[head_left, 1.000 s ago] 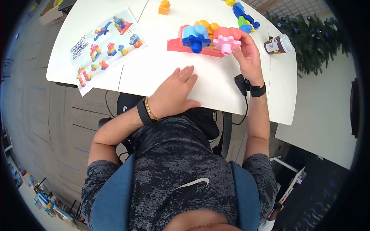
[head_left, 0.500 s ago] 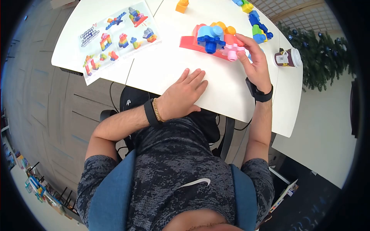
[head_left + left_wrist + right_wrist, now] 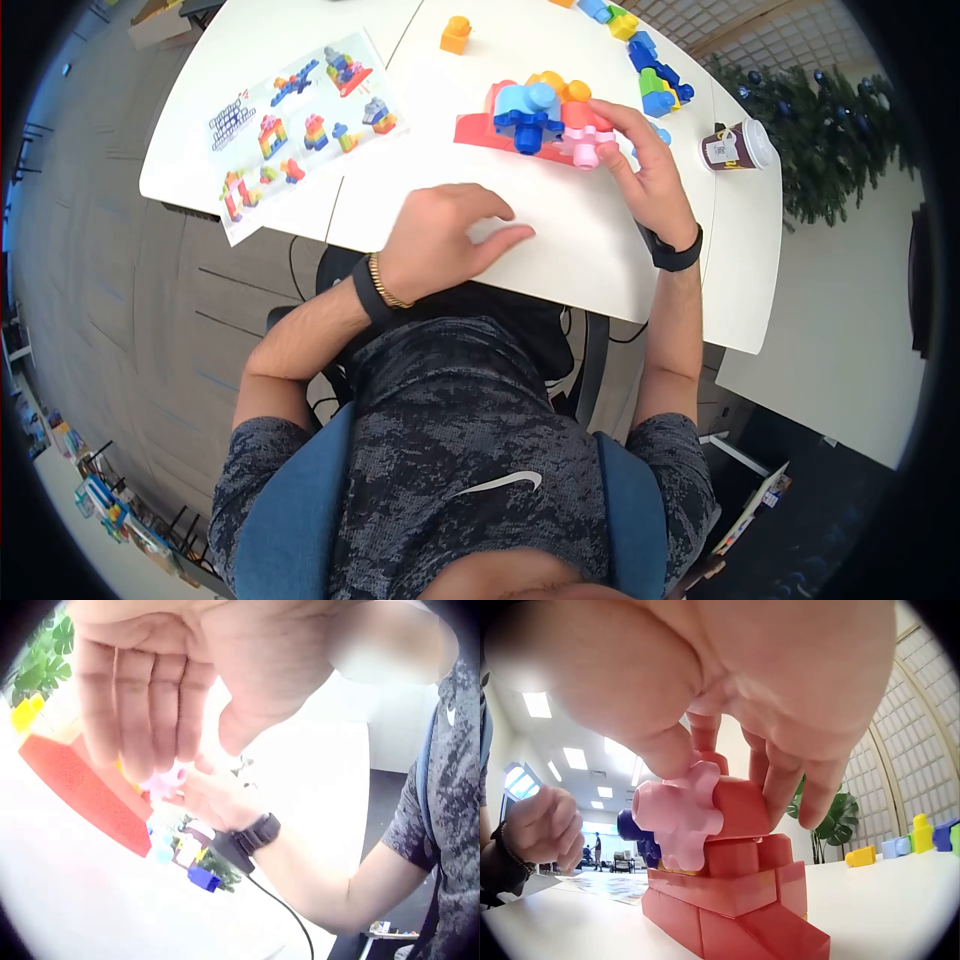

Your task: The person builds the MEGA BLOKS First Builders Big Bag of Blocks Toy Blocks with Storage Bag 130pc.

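1. Head view: on the white worktop (image 3: 400,180), the block build (image 3: 540,122) sits in from the near edge, to the right of the picture sheet (image 3: 305,140). The right hand (image 3: 655,185) pinches its right end, thumb at the pink gear (image 3: 585,147). The left hand (image 3: 435,238) is by the near edge, fingers loosely bent, thumb well apart, holding nothing. An orange block (image 3: 455,40) stands further back; joined coloured blocks (image 3: 655,65) run along the far right edge, and a lidded cup (image 3: 730,148) is near the right edge.
2. Left wrist view: the left hand's relaxed fingers hang close together, partly hiding the build. Its long red base shows past them, with the right hand at the pink gear.
3. Right wrist view: thumb and fingers grip the pink gear and the red block (image 3: 740,810) behind it, above stacked red pieces.
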`<action>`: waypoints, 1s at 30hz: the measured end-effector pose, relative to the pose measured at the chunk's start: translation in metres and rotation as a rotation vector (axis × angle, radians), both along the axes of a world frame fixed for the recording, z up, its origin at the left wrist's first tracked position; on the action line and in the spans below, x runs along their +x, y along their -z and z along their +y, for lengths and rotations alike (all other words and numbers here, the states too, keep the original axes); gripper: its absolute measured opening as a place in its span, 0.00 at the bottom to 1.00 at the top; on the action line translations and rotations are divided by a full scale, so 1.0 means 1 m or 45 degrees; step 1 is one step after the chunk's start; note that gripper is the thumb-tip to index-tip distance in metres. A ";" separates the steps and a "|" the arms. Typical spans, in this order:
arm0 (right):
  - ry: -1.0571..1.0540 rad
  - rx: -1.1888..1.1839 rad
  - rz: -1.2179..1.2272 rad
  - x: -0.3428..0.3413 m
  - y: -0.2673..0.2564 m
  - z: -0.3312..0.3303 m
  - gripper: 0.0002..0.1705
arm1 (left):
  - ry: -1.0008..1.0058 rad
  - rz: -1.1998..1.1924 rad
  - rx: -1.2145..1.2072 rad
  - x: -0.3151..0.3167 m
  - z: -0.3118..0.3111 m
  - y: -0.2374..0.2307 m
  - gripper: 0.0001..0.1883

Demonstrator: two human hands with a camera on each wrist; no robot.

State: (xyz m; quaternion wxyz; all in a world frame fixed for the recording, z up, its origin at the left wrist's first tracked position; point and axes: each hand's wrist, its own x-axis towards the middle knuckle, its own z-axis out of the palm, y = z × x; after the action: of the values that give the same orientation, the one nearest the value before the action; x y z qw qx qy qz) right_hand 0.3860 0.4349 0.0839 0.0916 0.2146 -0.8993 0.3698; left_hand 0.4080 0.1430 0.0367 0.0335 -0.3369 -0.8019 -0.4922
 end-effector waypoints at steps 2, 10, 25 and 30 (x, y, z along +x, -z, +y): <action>-0.011 0.124 0.151 0.001 -0.001 0.003 0.26 | -0.108 0.043 0.132 -0.016 -0.009 -0.010 0.11; 0.520 -0.202 0.134 -0.035 0.008 0.108 0.22 | -0.398 -0.032 -0.032 -0.128 -0.038 -0.043 0.13; 0.251 0.788 0.118 -0.305 0.047 0.063 0.26 | -0.244 0.302 -0.446 -0.245 0.003 0.010 0.25; 0.379 0.810 0.415 -0.321 0.092 0.044 0.26 | -0.094 0.035 -0.405 -0.230 0.002 0.002 0.21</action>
State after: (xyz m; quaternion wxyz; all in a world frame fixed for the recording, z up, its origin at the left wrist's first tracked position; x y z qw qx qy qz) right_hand 0.0649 0.4790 -0.0082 0.2149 0.1554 -0.9640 0.0160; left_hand 0.1775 0.1452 0.0348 0.0089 -0.3150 -0.8810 -0.3529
